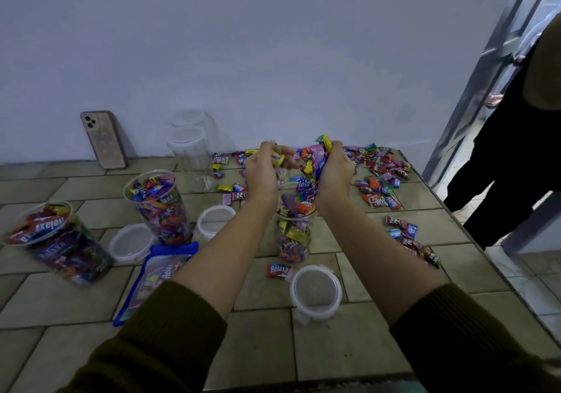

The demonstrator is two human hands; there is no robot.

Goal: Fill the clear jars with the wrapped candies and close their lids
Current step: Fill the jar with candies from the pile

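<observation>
Nearest, dark olive sleeves (158, 341) pushed up on two bare forearms, reaching out over a tiled counter (273, 347).

Just beyond, near right, a clear lid (315, 291) lying flat, with a single red candy (279, 269) just beside its far left edge. Near left, a blue-edged candy bag (158, 274) lying flat, partly hidden by the left forearm.

Past the bag, two more lids, one (130, 242) left and one (214, 219) right of a filled open jar (158, 207). Further left, a second filled jar (57, 241), also without a lid.

In the middle, between the forearms, the middle jar (293, 234), upright, open and almost full of wrapped sweets.

Directly above its mouth, both hands side by side. Left hand (262, 171) with fingers curled round a few yellow and purple pieces. Right hand (332, 169) clutching a thick bunch, several hanging below the fist over the jar.

Behind the hands and off to the far right, loose wrapped candies (379, 174) scattered across the counter.

Far left of middle, empty clear jars (191, 149) near the wall, and a phone (103, 139) leaning on the wall.

At the right edge, a person in dark clothes (510, 149) standing by a doorway.
</observation>
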